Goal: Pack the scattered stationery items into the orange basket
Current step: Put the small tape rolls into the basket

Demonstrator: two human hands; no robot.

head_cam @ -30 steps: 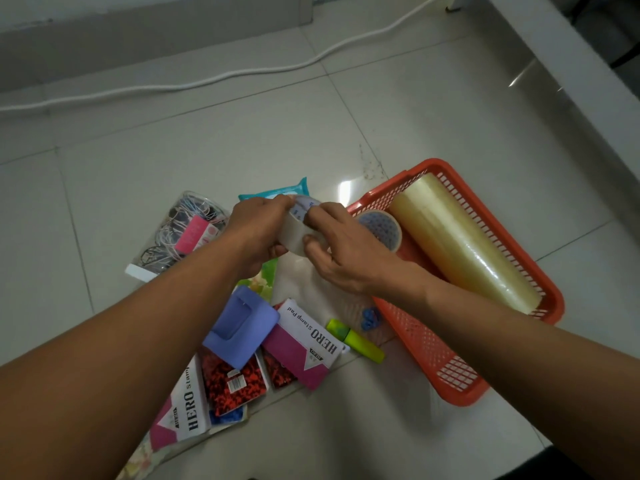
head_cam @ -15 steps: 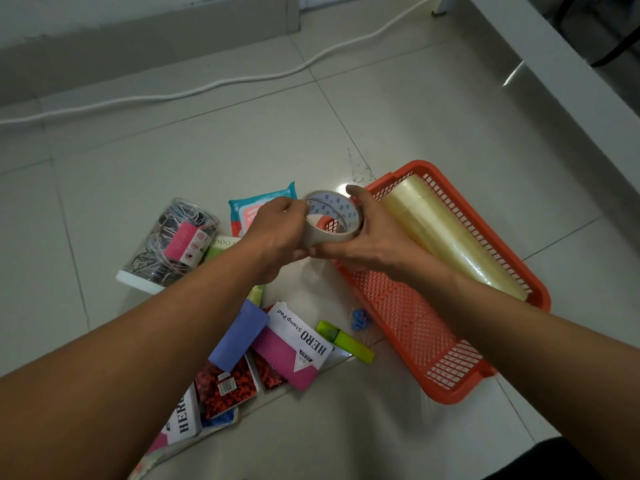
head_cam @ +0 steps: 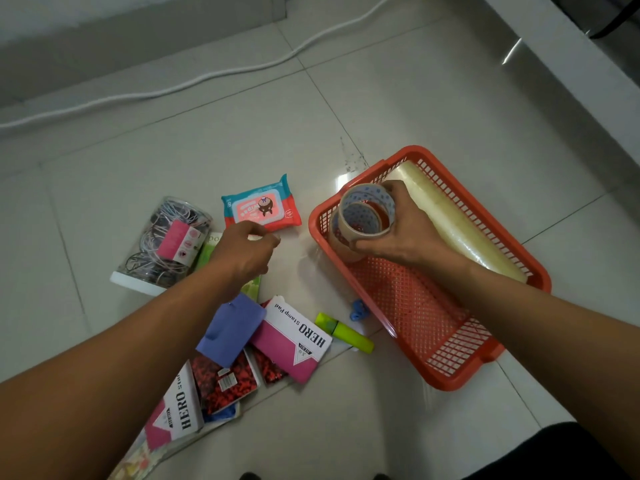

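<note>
R fingers (head_cam: 403, 202) round glossy tape rolls (head_cam: 363, 211), over mesh orange basket (head_cam: 415, 313), L fingers (head_cam: 259, 234) loose

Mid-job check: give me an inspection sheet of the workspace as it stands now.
Surface: glossy tiled floor, glare beside the orange basket.
Job's things: orange basket holds a clear film roll; wipes pack, jar of bands, HERO stamp pad boxes, purple holder, green highlighter, red packets, blue clip lie outside it.
Clutter: nothing seen.
Hands: right hand grips stacked tape rolls at the basket's corner; left hand by wipes pack, holding nothing.
Cables: white cable across far floor; dark cable top right.
Surroundings: grey skirting far left, white ledge right.
</note>
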